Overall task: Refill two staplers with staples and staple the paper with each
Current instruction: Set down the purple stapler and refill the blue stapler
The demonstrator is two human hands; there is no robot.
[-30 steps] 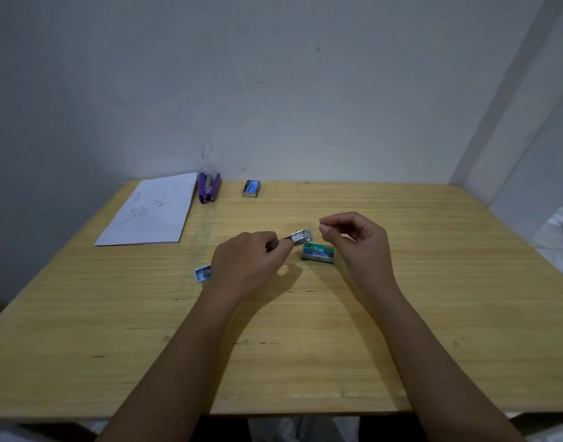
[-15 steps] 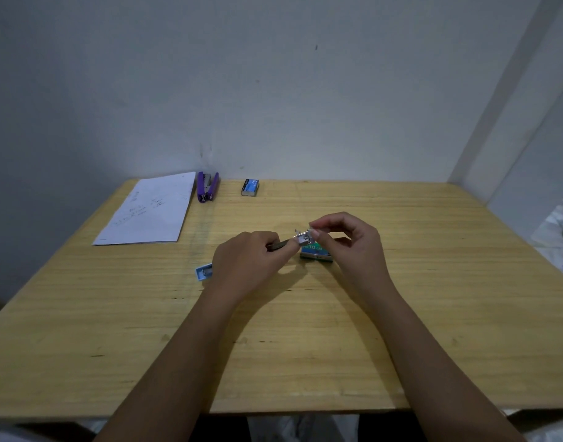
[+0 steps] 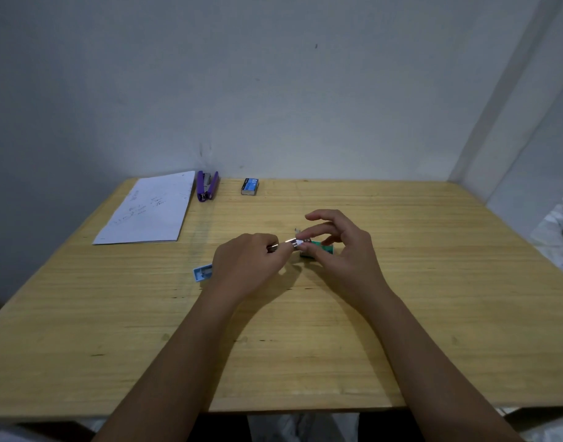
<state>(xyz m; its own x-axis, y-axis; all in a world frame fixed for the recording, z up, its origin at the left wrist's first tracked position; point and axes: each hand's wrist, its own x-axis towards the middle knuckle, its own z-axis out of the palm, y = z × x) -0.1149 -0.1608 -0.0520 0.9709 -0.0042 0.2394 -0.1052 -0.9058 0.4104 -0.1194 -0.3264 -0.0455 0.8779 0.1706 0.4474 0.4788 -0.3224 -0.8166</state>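
The step in hand looks like the refilling of the first stapler. Near the middle of the counter point(image 3: 401, 314) the left hand point(image 3: 245, 266) is closed around a small metal stapler point(image 3: 291, 244), whose shiny front end sticks out toward the right. The right hand point(image 3: 344, 250) meets that end with thumb and forefinger pinched together, the other fingers spread loose; whether a strip of staples sits in the pinch is too small to tell. Just under the right hand's fingers lies a green staple box point(image 3: 321, 248). A small pale blue box point(image 3: 203, 272) lies beside the left wrist. At the far edge, near the left corner, the paper point(image 3: 149, 212) lies flat, with a purple stapler point(image 3: 207, 186) just beside it and a blue staple box point(image 3: 250, 186) near that; both are untouched. The next move probably calls for steady alignment of the staples with the narrow channel, then closing the stapler, before carrying it to the paper.
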